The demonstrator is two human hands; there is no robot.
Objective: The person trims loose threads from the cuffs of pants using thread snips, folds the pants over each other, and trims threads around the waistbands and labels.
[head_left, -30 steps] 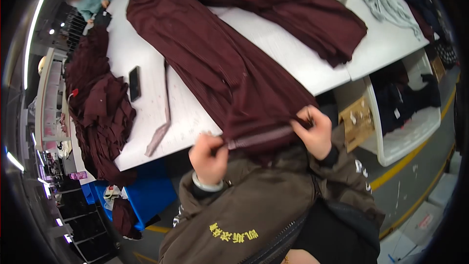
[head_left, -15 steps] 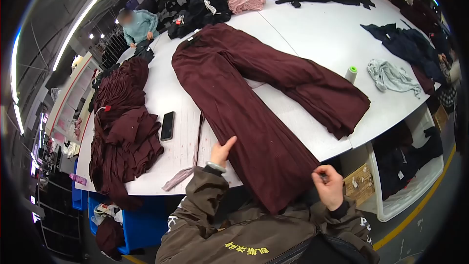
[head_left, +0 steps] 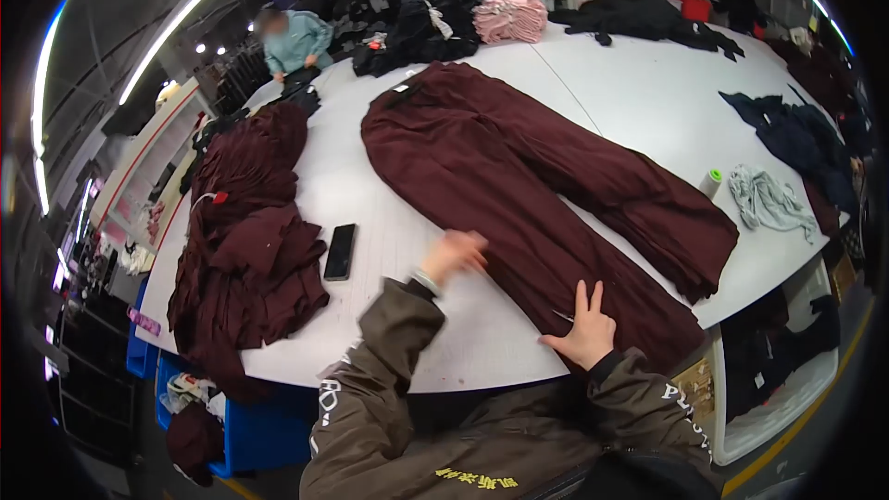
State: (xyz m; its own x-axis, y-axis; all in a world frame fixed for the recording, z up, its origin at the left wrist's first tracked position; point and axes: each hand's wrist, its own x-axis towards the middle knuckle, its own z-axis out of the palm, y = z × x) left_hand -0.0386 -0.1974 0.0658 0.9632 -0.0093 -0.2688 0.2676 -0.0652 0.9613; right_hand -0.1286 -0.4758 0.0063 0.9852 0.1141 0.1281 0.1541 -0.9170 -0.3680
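A pair of dark maroon trousers (head_left: 519,176) lies spread on the white table (head_left: 444,333), waistband at the far end and both legs towards the front edge. My left hand (head_left: 454,257), blurred by motion, is at the outer edge of the nearer leg; what its fingers do is not clear. My right hand (head_left: 585,329) rests at the lower part of that leg with its fingers spread and nothing gripped. A black phone (head_left: 340,252) lies left of my left hand. Beyond it is a heap of maroon garments (head_left: 250,259).
A thread cone (head_left: 710,182) and a pale green cloth (head_left: 769,202) are on the right. Dark clothes and a pink bundle (head_left: 509,18) lie at the back. A person (head_left: 296,42) stands far left. Below the edge are a blue bin (head_left: 264,435) and a white bin (head_left: 787,417).
The near trouser leg has shifted from the front edge onto the table and lies flatter. My right hand has let go of the hem and opened. The pale strip is no longer visible.
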